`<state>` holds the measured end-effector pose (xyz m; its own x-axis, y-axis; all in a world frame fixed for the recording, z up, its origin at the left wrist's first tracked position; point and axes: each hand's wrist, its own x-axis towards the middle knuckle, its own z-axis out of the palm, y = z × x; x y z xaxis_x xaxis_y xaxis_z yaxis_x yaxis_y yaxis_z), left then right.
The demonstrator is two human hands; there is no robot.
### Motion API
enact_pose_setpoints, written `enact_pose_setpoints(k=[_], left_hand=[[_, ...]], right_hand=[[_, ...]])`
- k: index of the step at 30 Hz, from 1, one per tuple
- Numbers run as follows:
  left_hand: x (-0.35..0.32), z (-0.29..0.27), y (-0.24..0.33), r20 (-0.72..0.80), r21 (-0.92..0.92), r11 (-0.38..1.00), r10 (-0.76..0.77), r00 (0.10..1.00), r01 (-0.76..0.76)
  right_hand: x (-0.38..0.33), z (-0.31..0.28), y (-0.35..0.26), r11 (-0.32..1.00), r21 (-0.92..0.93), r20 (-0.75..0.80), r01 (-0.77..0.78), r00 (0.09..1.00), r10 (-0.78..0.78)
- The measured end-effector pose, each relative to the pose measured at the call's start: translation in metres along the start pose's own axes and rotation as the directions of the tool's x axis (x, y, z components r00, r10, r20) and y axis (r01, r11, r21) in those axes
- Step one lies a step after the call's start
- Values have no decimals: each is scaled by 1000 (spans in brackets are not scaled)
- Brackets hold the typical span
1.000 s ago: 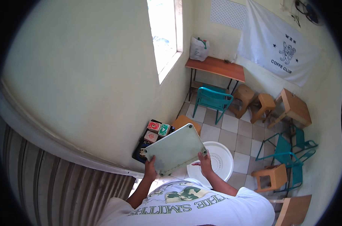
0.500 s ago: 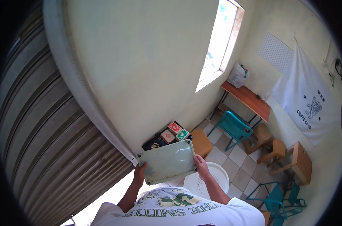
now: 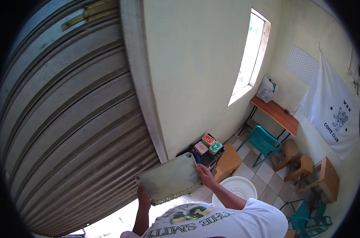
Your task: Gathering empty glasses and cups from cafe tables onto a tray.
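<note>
Currently both hands carry a pale green tray (image 3: pixel 170 178) held flat in front of the chest, its long axis running from near left up to far right. Left hand (image 3: pixel 143 197) grips the near-left short edge — thumb over the rim, other fingers hidden beneath, so I cannot tell their spread. Right hand (image 3: pixel 205 175) clasps the far-right edge, fingers curled together over the rim. Both hands touch the tray, one at each end.

Surroundings — a corrugated roller shutter (image 3: pixel 69 131) stands just left of the tray; a dark crate of coloured boxes (image 3: pixel 205 147) sits beyond the right hand, a yellow stool (image 3: pixel 228 160) beside it. A white basin (image 3: pixel 236 189) lies on the tiled floor below the right forearm.
</note>
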<state>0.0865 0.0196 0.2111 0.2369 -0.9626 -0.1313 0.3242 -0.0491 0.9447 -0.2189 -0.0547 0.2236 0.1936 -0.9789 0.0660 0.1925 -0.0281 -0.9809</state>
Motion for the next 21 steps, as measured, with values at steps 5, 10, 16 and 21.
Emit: enact_pose_setpoints(k=[5, 10, 16, 21], left_hand=[[-16, -71, 0, -44, 54, 996, 77, 996, -75], [-35, -96, 20, -164, -7, 1000, 25, 986, -26], [-67, -140, 27, -222, 35, 998, 59, 973, -52], [-114, -171, 36, -342, -63, 993, 71, 937, -98]], right_hand=[[-12, 58, -15, 1000, 3, 62, 14, 998, -15], [-23, 86, -1, 1000, 7, 87, 15, 996, -15], [-42, 137, 1, 1000, 8, 161, -8, 987, 6], [-52, 182, 18, 987, 124, 266, -102, 962, 66]])
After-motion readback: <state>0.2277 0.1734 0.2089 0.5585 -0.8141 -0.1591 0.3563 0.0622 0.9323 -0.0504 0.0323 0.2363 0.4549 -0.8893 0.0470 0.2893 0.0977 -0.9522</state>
